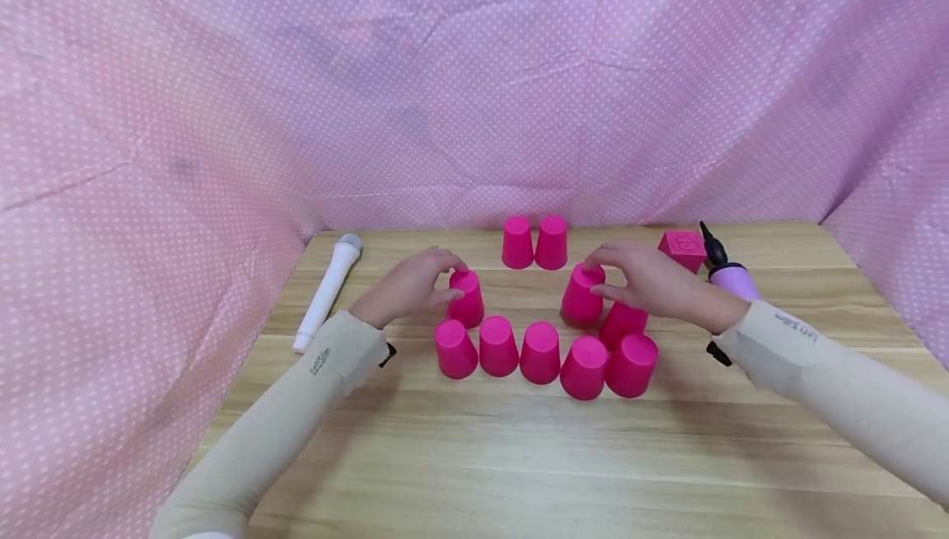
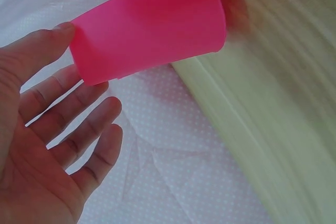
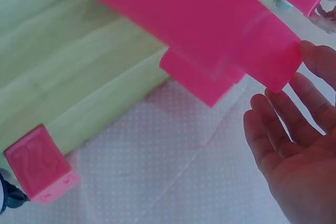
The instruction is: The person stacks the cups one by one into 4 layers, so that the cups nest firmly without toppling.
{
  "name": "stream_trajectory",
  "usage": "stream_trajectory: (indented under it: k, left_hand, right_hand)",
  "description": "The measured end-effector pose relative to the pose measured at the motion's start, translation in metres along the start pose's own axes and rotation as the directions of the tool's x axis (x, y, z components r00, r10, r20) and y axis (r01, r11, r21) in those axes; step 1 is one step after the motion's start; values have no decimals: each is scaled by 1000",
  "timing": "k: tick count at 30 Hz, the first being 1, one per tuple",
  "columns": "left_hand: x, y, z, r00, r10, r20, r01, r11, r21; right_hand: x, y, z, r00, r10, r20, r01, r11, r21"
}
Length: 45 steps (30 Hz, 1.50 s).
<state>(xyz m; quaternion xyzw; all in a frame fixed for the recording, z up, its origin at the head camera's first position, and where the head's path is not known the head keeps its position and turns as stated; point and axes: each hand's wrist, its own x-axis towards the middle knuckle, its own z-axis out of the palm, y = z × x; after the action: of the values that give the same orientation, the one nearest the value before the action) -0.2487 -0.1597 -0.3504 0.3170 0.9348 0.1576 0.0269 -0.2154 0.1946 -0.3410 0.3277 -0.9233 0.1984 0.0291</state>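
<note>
Behind a row of pink tapered plastic cups, the left hand pinched one cup, the right hand another cup; a white microphone lay left, a pink cube behind-right, wooden counter in front.

The left sleeve and right sleeve seemingly read "LetsSlim".

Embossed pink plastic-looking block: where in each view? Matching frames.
Head: embossed pink block right of centre, about mid-height.
Left wrist: not visible.
Right wrist: block at lower left.
Landmark in all three: the pink polka-dot cloth.
</note>
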Motion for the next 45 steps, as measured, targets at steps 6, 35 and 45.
stream_trajectory:
  k: [6,35,45]
  left_hand:
    - [23,-5,-4,1000,12,-4,-12,1000,9]
    - [108,-40,-1,980,-193,44,196,977,-85]
    - [114,-36,2,971,-225,78,233,965,-120]
  right_hand:
    - [13,14,-6,1000,-4,-25,5,1000,26]
    - [64,93,5,973,231,-15,-226,962,156]
    - [70,90,9,973,232,-13,-226,957,180]
